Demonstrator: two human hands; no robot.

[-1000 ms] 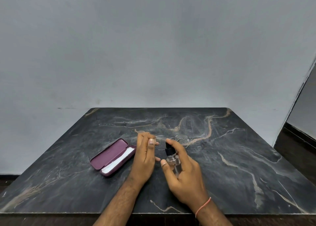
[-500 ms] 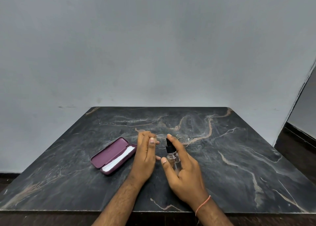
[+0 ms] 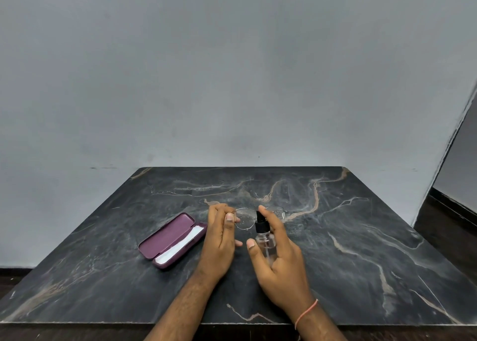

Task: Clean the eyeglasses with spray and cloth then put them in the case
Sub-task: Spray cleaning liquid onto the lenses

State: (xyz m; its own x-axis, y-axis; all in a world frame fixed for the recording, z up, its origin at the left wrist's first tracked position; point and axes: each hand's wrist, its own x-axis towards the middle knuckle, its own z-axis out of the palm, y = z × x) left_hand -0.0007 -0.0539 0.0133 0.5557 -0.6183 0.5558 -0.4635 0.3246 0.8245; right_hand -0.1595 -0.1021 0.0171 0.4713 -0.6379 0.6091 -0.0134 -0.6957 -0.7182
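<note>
My left hand (image 3: pixel 219 240) pinches the left end of thin-rimmed eyeglasses (image 3: pixel 245 220), holding them upright over the middle of the table. My right hand (image 3: pixel 277 260) grips a small clear spray bottle (image 3: pixel 263 238) with a black nozzle; the index finger rests on top of the nozzle, which points at the lenses from close by. The right lens is partly hidden behind that finger. A maroon glasses case (image 3: pixel 169 238) lies open to the left of my left hand, with a white cloth (image 3: pixel 180 246) in its lower half.
The dark marble table (image 3: pixel 361 250) stands against a plain grey wall. Its front edge runs just below my wrists. A dark floor and skirting show at the far right beyond the table's edge.
Both hands hold nearly the same pose; the index finger stays on the nozzle. The view has shifted very slightly.
</note>
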